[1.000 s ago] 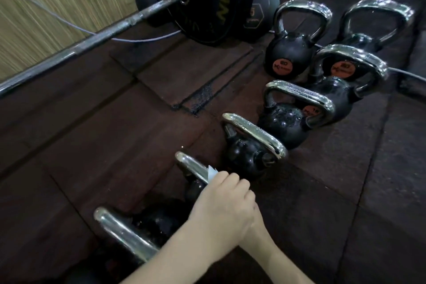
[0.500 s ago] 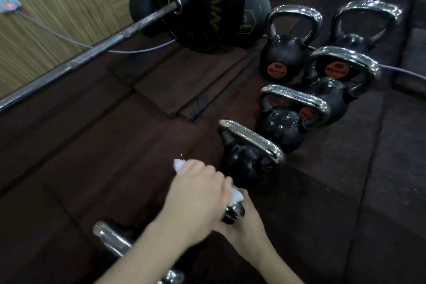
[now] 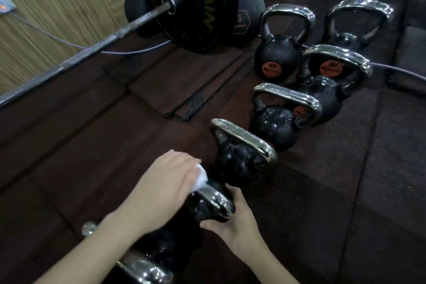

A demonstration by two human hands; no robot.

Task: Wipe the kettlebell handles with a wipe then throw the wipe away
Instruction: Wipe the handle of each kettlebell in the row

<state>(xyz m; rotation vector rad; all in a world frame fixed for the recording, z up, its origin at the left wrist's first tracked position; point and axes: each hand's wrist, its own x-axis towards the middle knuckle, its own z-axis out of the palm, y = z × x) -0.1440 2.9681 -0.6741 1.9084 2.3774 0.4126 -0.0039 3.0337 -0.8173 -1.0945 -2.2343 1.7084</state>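
Note:
Several black kettlebells with chrome handles stand in a row on the dark rubber floor. My left hand (image 3: 161, 189) is closed around a white wipe (image 3: 201, 177) and presses it on the far end of the chrome handle (image 3: 215, 199) of a small kettlebell near me. My right hand (image 3: 232, 226) grips the black body of that same kettlebell from the right side. The neighbouring kettlebell (image 3: 239, 154) stands just beyond it, untouched. Another chrome handle (image 3: 143, 270) shows at the bottom edge under my left forearm.
A loaded barbell (image 3: 110, 37) with black plates (image 3: 191, 4) lies at the upper left, beside round black weights. A grey cable (image 3: 129, 52) runs along the floor by the wooden wall. Larger kettlebells (image 3: 280, 53) stand at the upper right.
My left hand with the wipe slid along the handle, first toward its far left end, then back a little. My right hand moved up to hold the kettlebell's body.

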